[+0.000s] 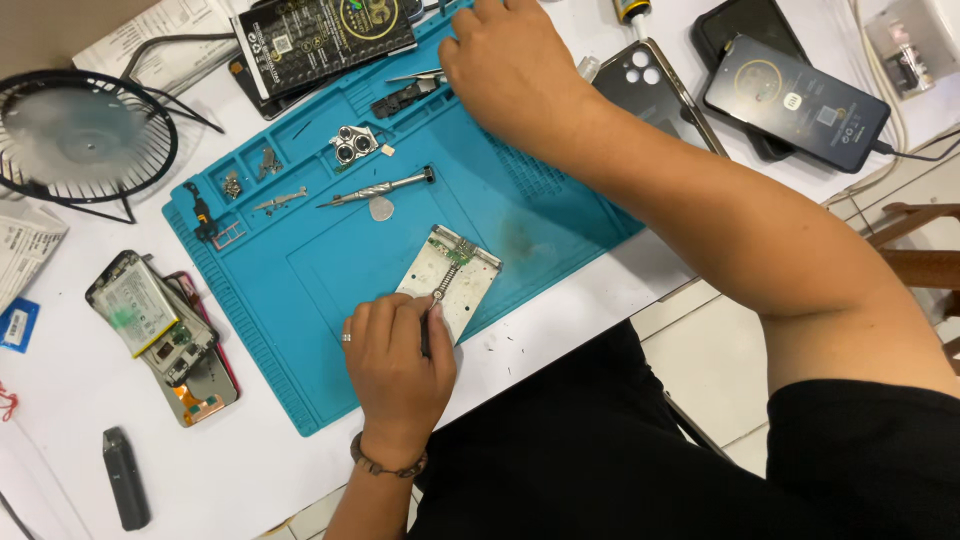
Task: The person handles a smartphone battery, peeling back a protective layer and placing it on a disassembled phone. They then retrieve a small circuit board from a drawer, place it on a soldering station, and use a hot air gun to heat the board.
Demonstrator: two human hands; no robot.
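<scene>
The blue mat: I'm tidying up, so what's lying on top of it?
On the blue mat: a metal plate, screwdriver, camera part, small pieces. The right hand hides the top edge.

Pretty bright, even light all over, looks like soft overhead lighting. The white tabletop (560,310) is close to blown out near the top right. Shadows are faint and short, just a soft one under the right hand (510,70) on the blue mat (330,290). The fan (85,135) blades are a spinning blur. Small parts look a bit soft, and straight lines bend slightly at the edges.
</scene>
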